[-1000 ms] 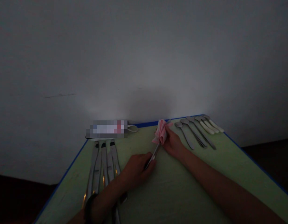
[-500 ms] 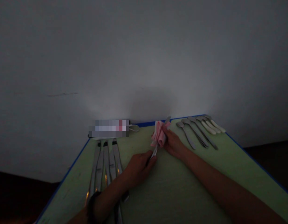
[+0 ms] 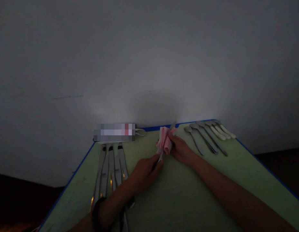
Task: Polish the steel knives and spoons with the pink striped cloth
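My left hand (image 3: 144, 172) is closed around the handle of a metal knife (image 3: 161, 157) whose blade runs up and away from me. My right hand (image 3: 181, 149) grips a pink cloth (image 3: 164, 141) folded round the blade, and the blade's tip (image 3: 173, 125) pokes out beyond the cloth near the far edge. Both hands rest low over a pale green table (image 3: 178, 196) with a blue rim. The scene is dim.
Several knives (image 3: 111, 170) lie side by side at the left, partly under my left forearm. A row of several spoons (image 3: 207, 137), some with white handles, lies at the far right. A blurred-out flat item (image 3: 114, 132) sits at the far edge against a plain wall.
The pink cloth has slid down the blade toward my left hand, so less metal shows between the two hands. More of the tip shows beyond the cloth.
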A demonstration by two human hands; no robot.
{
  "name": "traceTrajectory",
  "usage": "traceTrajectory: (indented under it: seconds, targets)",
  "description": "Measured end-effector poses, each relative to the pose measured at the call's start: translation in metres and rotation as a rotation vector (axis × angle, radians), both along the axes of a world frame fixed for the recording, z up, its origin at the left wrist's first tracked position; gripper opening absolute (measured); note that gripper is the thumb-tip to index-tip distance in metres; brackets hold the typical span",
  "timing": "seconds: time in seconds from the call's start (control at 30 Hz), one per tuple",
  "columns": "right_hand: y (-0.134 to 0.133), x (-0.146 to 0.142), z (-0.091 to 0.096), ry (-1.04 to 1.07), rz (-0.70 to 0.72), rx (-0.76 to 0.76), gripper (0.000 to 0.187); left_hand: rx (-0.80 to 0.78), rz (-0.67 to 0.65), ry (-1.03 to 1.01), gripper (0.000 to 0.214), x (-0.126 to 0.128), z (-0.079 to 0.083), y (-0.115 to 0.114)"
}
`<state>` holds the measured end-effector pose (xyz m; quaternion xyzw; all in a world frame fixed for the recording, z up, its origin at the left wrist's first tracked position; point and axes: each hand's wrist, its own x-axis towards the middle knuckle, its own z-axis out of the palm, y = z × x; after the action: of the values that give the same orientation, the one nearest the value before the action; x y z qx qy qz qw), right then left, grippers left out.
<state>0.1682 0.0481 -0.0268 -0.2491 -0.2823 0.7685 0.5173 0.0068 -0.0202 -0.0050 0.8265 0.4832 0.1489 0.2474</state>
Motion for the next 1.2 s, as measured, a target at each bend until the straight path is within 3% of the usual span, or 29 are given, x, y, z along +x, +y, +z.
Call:
traceTrajectory:
  seconds: [0.57, 0.7, 1.0, 1.2]
  targets:
    - [-0.003, 0.001, 0.004, -0.032, 0.030, -0.005, 0.025, 0.163, -0.001, 0.201, 0.026, 0.008, 0.006, -0.009]
    - [-0.003, 0.002, 0.006, -0.025, 0.033, 0.014, 0.024, 0.130, 0.000, 0.197, 0.025, 0.006, 0.007, -0.007]
    - [-0.002, 0.002, -0.004, -0.090, 0.070, 0.121, 0.027, 0.034, 0.152, 0.131, 0.030, 0.005, 0.000, 0.000]
    - [-0.002, 0.002, -0.002, -0.077, 0.073, 0.080, 0.032, 0.000, 0.169, 0.114, 0.028, 0.006, 0.001, 0.000]
